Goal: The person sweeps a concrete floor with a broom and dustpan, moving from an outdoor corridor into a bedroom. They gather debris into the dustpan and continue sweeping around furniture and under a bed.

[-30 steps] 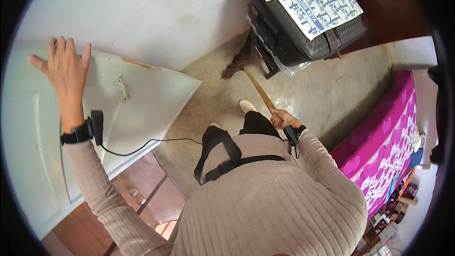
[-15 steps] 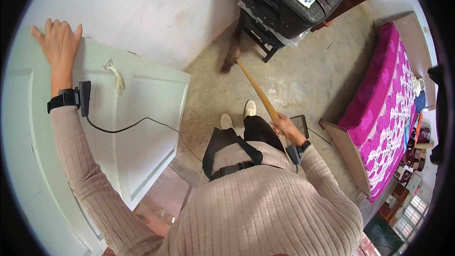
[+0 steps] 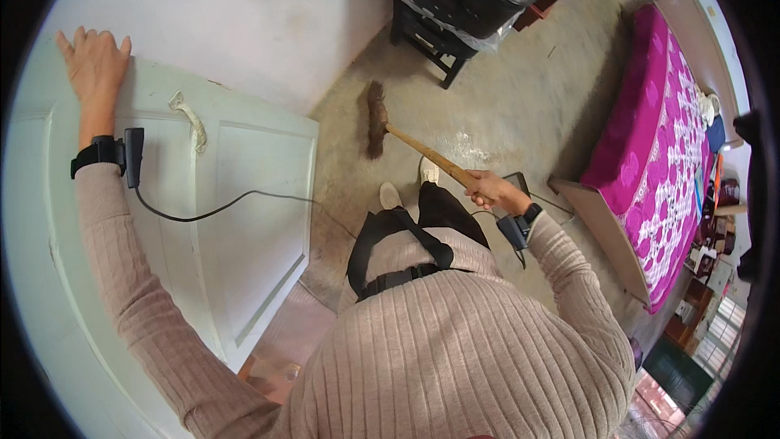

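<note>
Head view shows me the right hand (image 3: 490,189) closed around the wooden handle of a broom (image 3: 422,149), its brown head low over the concrete floor (image 3: 520,106), between the pale green door (image 3: 260,146) and the black stand (image 3: 431,36). The left hand (image 3: 96,65) touches the door's edge; I cannot tell whether it grips.

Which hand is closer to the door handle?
Left. The left hand is on the edge of the door, up and left of the door handle in the picture; the right hand grips the broom, farther off to the right.
</note>
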`<state>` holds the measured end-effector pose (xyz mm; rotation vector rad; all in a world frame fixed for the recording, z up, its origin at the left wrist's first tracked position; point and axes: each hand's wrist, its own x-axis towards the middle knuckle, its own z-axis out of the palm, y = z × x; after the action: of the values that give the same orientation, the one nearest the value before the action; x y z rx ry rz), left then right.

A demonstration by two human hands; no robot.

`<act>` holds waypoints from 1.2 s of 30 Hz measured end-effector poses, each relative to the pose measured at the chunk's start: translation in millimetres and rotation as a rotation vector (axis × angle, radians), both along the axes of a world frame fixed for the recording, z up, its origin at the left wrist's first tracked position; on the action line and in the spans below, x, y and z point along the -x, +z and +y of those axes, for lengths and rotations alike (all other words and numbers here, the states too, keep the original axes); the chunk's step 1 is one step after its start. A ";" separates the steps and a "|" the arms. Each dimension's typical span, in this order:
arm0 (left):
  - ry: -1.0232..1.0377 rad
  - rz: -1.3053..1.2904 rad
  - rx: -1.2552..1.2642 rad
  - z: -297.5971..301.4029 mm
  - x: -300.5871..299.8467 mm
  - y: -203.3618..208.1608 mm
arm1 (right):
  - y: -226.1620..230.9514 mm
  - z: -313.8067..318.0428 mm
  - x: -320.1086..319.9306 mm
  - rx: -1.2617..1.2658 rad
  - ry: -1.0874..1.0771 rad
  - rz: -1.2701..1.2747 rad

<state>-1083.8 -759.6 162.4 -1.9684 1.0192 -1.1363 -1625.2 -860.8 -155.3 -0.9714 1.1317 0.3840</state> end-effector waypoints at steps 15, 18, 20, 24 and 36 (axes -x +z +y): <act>-0.062 -0.039 -0.191 0.5 -8.7 -9.6 | -102.5 104.6 90.4 -0.149 -0.608 0.011; -0.057 0.093 -0.219 -2.4 8.7 -32.5 | -96.6 149.8 150.8 -0.187 -0.697 0.046; -0.093 0.235 -0.202 -8.9 23.5 -59.3 | -82.4 182.6 190.3 -0.188 -0.723 0.050; -0.191 0.587 -0.275 -17.1 84.1 -156.1 | -55.8 252.9 261.9 -0.215 -0.808 0.159; -0.502 1.221 -1.027 -51.6 444.6 -323.0 | -10.8 405.6 394.3 0.044 -0.627 0.562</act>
<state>-1528.4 -811.1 -160.7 -1.3733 2.1700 0.6038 -2019.5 -455.2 -166.1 -0.5028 1.8866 0.1152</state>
